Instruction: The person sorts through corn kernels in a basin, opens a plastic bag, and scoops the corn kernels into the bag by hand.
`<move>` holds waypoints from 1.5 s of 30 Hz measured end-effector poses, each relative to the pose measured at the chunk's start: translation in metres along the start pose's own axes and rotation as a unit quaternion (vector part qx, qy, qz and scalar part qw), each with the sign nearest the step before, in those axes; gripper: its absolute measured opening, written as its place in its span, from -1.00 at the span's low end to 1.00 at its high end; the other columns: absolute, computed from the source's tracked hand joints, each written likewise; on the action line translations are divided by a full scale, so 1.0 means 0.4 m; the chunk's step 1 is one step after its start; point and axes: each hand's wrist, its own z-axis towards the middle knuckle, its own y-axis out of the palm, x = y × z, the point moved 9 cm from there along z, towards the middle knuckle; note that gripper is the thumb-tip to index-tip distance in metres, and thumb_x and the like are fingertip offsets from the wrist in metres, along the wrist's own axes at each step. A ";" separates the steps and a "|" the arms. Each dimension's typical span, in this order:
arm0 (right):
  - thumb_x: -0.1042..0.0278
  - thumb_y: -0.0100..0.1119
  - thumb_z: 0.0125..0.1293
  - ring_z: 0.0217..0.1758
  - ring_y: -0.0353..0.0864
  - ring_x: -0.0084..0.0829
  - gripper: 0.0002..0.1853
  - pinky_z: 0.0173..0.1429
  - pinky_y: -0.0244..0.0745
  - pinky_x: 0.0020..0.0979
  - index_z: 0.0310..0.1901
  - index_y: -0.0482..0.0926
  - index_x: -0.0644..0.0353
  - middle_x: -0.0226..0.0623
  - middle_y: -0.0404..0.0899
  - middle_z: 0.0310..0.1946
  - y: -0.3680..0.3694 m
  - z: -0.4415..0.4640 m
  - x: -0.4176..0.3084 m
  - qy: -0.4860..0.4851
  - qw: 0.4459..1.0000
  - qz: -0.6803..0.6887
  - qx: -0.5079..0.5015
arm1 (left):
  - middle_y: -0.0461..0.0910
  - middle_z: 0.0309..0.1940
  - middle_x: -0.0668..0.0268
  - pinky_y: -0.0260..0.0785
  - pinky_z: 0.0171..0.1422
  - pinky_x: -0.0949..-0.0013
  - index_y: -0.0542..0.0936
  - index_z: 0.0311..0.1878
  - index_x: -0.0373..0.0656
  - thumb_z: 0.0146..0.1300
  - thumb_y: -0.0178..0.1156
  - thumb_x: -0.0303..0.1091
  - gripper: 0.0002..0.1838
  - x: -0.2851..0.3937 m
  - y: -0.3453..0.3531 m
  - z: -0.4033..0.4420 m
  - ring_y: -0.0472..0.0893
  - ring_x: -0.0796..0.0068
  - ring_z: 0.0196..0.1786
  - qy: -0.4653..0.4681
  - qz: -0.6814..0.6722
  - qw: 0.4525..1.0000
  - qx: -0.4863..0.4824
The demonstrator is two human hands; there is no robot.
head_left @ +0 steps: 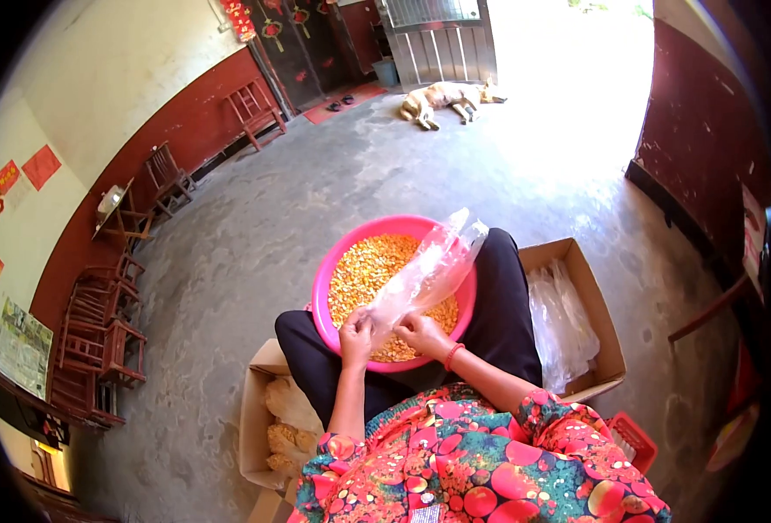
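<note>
From the head camera, a pink basin [322, 301] stands between the person's dark-trousered legs [503, 296], heaped with yellow kernels [364, 277]. Over the basin, a clear plastic bag [438, 266] stretches from the two hands toward the far right rim; it looks thin and crumpled, with its far end loose. The left hand [356, 333], above the basin's near left part, pinches the bag's near end between thumb and fingers. The right hand [426, 336], just beside it and over the basin's near side, also grips that end, with a red bracelet [453, 356] at the wrist. Right of the basin, an open cardboard box [603, 327] holds more clear bags [562, 327]. On the basin's near left, another carton [253, 427] contains bags of kernels [291, 440]. Well beyond the basin, a dog [446, 98] lies on its side on the grey floor [228, 261]; wooden chairs [105, 344] line the wall far to the basin's left.
</note>
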 end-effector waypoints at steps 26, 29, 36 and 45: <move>0.27 0.17 0.10 -0.38 0.45 -0.64 -0.74 -0.31 0.38 -0.57 -0.25 0.48 0.28 -0.43 0.51 -0.40 -0.045 -0.002 0.038 0.136 0.857 0.498 0.019 | 0.43 -0.05 0.21 0.29 0.07 0.24 0.36 0.01 -0.17 0.16 0.06 -0.18 -0.60 -0.003 -0.046 -0.006 0.44 0.31 -0.01 -0.164 -0.486 0.858 -0.008; 0.28 0.15 0.11 -0.39 0.46 -0.64 -0.73 -0.28 0.38 -0.58 -0.25 0.47 0.31 -0.41 0.51 -0.39 -0.016 0.007 0.061 0.120 0.878 0.462 -0.034 | 0.42 -0.04 0.20 0.28 0.10 0.25 0.34 0.04 -0.22 0.11 0.11 -0.22 -0.55 -0.017 -0.014 -0.012 0.42 0.30 0.01 -0.209 -0.431 0.875 -0.069; 0.44 0.07 0.14 -0.41 0.47 -0.58 -0.84 -0.27 0.41 -0.57 -0.23 0.45 0.28 -0.40 0.49 -0.40 -0.020 0.005 0.048 0.127 0.872 0.472 -0.011 | 0.48 -0.13 0.25 0.30 0.09 0.23 0.37 0.01 -0.20 0.02 0.15 -0.48 -0.58 -0.033 -0.068 0.003 0.47 0.35 -0.07 -0.167 -0.363 0.916 -0.026; 0.48 0.03 0.08 -0.63 0.35 -0.60 -0.92 -0.50 0.30 -0.59 -0.35 0.41 0.21 -0.46 0.38 -0.62 -0.065 0.009 0.075 0.154 0.820 0.548 0.066 | 0.51 -0.30 0.44 0.30 -0.42 0.65 0.48 -0.15 -0.01 0.01 0.08 -0.63 -0.67 0.003 -0.203 0.024 0.40 0.72 -0.47 -0.050 -0.428 0.900 0.063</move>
